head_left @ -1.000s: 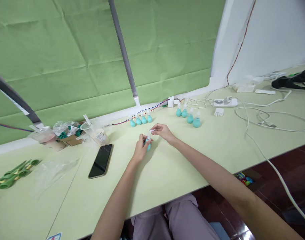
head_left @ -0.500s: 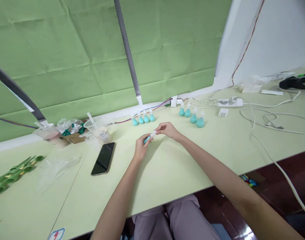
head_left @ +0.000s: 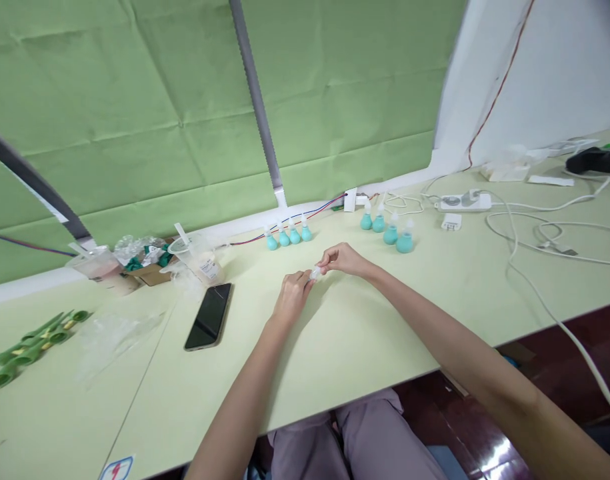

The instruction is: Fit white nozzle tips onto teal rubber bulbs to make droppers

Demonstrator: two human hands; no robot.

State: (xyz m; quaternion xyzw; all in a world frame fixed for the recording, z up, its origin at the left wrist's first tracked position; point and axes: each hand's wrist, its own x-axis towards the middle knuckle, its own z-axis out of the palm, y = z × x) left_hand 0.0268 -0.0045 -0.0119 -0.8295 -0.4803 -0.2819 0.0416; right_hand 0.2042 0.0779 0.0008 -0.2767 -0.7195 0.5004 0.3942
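Observation:
Above the table, my left hand (head_left: 291, 298) is closed, with its fingers hiding most of a teal squeeze bulb. A clear plastic tip (head_left: 315, 273) sticks out from it toward my right hand (head_left: 343, 259), whose thumb and fingers pinch the tip's outer end. Beyond the hands stand two groups of like teal squeeze bulbs with clear tips: one row (head_left: 295, 236) near the wall, another row (head_left: 391, 233) to the right. These bulbs stand upright and nothing touches them.
A black phone (head_left: 209, 317) lies left of my left arm. Behind it are a lidded drink cup (head_left: 205, 265), a small cardboard box (head_left: 152, 273) and another cup (head_left: 107, 273). Green curved pieces (head_left: 29, 350) lie far left. A power strip (head_left: 463, 203) and white cables are at right.
My left hand has moved slightly right and turned over the squeeze bulb, so its teal body no longer shows. The right hand has shifted slightly right, still pinching the clear tip.

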